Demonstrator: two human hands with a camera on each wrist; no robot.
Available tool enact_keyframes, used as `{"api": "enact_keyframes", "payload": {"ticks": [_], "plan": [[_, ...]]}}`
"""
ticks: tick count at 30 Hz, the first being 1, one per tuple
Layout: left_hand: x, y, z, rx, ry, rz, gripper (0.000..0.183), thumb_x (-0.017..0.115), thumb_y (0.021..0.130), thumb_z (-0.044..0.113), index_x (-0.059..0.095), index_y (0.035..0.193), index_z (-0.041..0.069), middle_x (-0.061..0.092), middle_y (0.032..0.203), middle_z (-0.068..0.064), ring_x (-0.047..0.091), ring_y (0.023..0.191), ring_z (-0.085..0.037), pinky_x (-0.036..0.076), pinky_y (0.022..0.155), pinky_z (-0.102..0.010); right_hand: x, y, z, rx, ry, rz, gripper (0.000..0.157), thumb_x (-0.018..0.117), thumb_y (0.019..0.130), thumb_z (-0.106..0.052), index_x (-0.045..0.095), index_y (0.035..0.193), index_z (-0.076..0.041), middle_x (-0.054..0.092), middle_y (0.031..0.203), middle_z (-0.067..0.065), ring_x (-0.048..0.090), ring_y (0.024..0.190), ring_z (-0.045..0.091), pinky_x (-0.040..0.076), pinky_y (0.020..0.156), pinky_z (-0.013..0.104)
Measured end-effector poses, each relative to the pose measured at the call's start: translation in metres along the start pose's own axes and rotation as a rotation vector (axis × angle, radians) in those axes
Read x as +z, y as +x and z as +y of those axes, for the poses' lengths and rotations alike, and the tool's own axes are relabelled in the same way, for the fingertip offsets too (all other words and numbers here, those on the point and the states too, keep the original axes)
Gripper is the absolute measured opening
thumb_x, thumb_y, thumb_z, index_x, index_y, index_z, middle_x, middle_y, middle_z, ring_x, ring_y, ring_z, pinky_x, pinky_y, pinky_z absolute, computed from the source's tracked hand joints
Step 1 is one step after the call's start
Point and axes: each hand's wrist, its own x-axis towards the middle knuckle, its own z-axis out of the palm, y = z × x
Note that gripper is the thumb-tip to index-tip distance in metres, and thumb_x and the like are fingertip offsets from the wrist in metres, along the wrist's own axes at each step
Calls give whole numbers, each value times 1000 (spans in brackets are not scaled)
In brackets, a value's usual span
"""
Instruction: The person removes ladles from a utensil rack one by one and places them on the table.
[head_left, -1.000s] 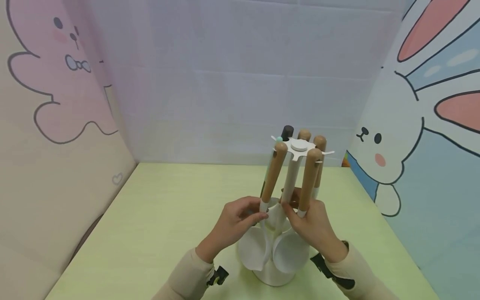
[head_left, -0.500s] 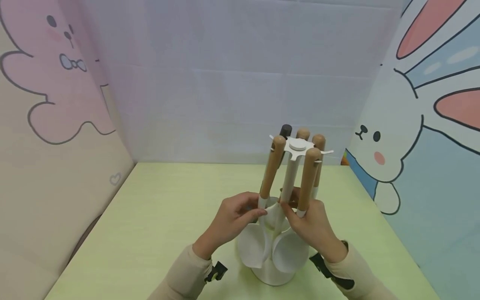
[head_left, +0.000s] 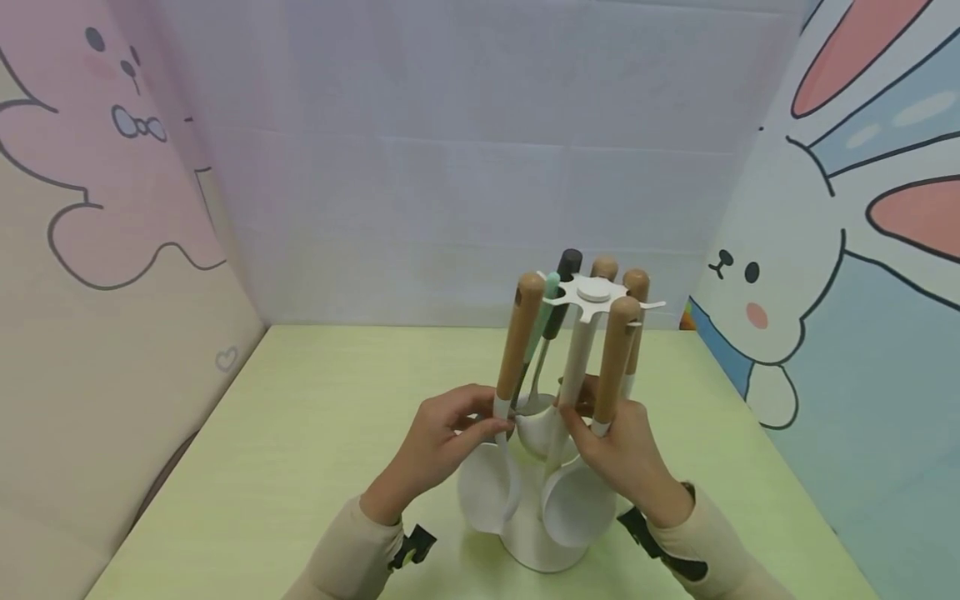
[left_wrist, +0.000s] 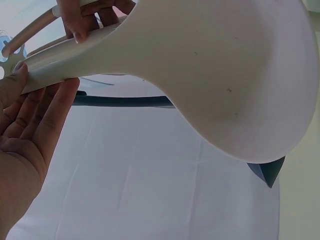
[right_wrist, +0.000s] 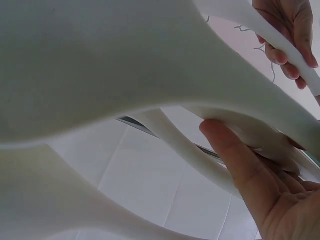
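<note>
My left hand (head_left: 444, 429) pinches the white neck of a wooden-handled spatula (head_left: 517, 342), just below the wood. Its handle top stands left of the holder's hooked top, and its broad white head hangs low beside the stand. In the left wrist view the head (left_wrist: 230, 75) fills the upper right, thumb and fingers on the neck. My right hand (head_left: 626, 450) grips the white centre post (head_left: 579, 358) of the utensil holder, thumb in front, fingers partly hidden. Close to that hand hangs another wooden-handled utensil (head_left: 617, 358) with a rounded white head.
The holder's round base (head_left: 543, 550) stands on the yellow-green table (head_left: 337, 400). On its far side hang a black-handled ladle (head_left: 568, 265), a green-handled utensil (head_left: 542, 321) and further wooden handles (head_left: 636, 287). Cartoon-printed side panels and a pale back wall (head_left: 420, 167) enclose the table.
My left hand has moved left with the spatula, whose handle has come away from the holder's top. The green handle behind it now shows. My right hand stays on the post.
</note>
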Motion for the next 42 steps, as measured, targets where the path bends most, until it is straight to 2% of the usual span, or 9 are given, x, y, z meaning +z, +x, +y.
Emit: {"api": "enact_keyframes", "payload": {"ticks": [9,18,23,30,36,42], "plan": [[-17,-7,4,11,74,9,27,71,84,-10,67,108,0,71,94,-11,70,82,-16,60,63,-29,-1,-2,0,26,-4,-5,19,71,85,9,67,102,2,73,93,8,72,78,20,59,67,30],[-43,-12,2,9,184,63,29,72,82,-11,67,107,2,72,93,-8,70,82,-16,60,64,-29,-2,-3,-1,63,-22,-9,19,71,85,8,66,101,0,72,93,8,71,78,22,59,69,31],[-60,-17,0,-40,238,94,29,73,83,-10,67,109,2,72,92,-7,69,82,-14,60,66,-29,-2,-3,-1,60,-16,-6,19,71,85,8,67,102,1,72,94,7,71,78,22,59,69,32],[-85,-27,-3,-82,306,144,31,71,81,-16,67,109,-1,72,88,-8,69,79,-10,59,64,-24,1,-3,0,58,12,-16,21,70,86,8,67,106,1,72,96,8,71,80,23,59,71,32],[-104,-32,-4,-186,372,165,25,69,85,-13,67,108,-4,73,88,-10,69,79,-8,59,64,-23,1,-3,0,52,5,-1,21,70,85,9,67,105,1,72,95,8,71,79,23,59,70,33],[-120,-37,-5,-293,463,159,21,68,89,-8,68,110,-3,73,91,-11,69,80,-8,58,64,-21,2,-3,0,53,9,8,21,70,86,8,67,105,0,73,95,7,71,80,22,59,71,32]]}}
